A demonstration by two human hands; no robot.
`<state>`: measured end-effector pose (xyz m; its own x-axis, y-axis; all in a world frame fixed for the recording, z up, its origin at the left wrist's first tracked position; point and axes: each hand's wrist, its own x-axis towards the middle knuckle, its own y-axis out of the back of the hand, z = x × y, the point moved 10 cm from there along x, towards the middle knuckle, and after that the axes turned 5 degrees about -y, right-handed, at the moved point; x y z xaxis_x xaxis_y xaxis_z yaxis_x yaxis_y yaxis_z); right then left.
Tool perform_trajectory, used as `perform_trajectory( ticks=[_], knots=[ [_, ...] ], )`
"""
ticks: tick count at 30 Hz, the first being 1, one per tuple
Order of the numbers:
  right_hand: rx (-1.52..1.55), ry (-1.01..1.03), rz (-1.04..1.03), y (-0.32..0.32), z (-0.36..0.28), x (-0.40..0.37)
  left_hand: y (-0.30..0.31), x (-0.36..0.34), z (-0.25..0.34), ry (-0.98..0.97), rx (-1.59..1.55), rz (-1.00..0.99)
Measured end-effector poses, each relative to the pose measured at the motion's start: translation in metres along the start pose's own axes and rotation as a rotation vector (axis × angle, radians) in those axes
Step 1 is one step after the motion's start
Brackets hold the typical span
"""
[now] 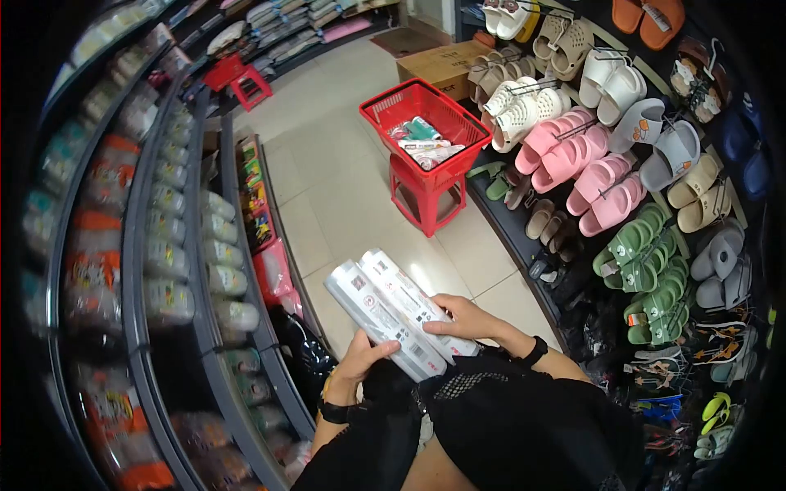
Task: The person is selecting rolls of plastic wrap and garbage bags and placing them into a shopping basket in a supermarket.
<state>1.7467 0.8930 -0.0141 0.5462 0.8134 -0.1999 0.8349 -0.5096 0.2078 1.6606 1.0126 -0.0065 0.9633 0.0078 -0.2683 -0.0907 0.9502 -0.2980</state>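
Note:
In front of my body I hold two long white plastic-wrapped rolls (393, 315) side by side, with red and black print and codes on the wrapping. My left hand (360, 358) grips the left edge, its thumb lying across the lower part of the near roll. On the other side, my right hand (460, 317) is closed around the right roll, thumb on top. Beyond them a red shopping basket (378, 123) rests on a red plastic stool (426, 200). Inside the basket lie several white and green packaged items (426, 146).
Shelves of packaged goods (168, 245) line the left side. To the right hang slippers and clogs (565, 155) on a rack, with more shoes below. A cardboard box (442, 69) stands behind the basket. Another red stool (250, 86) is further back on the tiled floor (327, 180).

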Motion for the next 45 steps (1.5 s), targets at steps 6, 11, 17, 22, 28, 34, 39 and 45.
perform_trajectory(
  ticks=[6, 11, 17, 22, 28, 34, 39, 45],
  knots=[
    [0.189, -0.087, 0.148, 0.085, -0.010, 0.127, 0.064, 0.172, 0.068, 0.134, 0.045, -0.131],
    [0.386, -0.220, 0.196, 0.159, -0.010, 0.195, 0.067, 0.294, 0.110, 0.189, 0.124, -0.274],
    [0.485, -0.285, 0.250, 0.233, 0.025, 0.260, 0.068, 0.414, 0.112, 0.367, 0.075, -0.270],
    [0.708, -0.274, 0.142, 0.290, 0.064, 0.324, 0.077, 0.511, 0.093, 0.473, 0.018, -0.163],
    [0.754, -0.418, 0.230, 0.346, 0.098, 0.370, 0.076, 0.601, 0.085, 0.629, 0.055, -0.227],
    [0.884, -0.544, 0.428, 0.364, 0.170, 0.400, 0.064, 0.680, 0.051, 0.868, 0.112, -0.352],
    [0.931, -0.653, 0.696, 0.398, 0.186, 0.406, 0.062, 0.748, 0.019, 0.964, 0.319, -0.484],
    [0.705, -0.825, 1.078, 0.420, 0.214, 0.396, 0.059, 0.811, -0.003, 0.942, 0.657, -0.599]
  ],
)
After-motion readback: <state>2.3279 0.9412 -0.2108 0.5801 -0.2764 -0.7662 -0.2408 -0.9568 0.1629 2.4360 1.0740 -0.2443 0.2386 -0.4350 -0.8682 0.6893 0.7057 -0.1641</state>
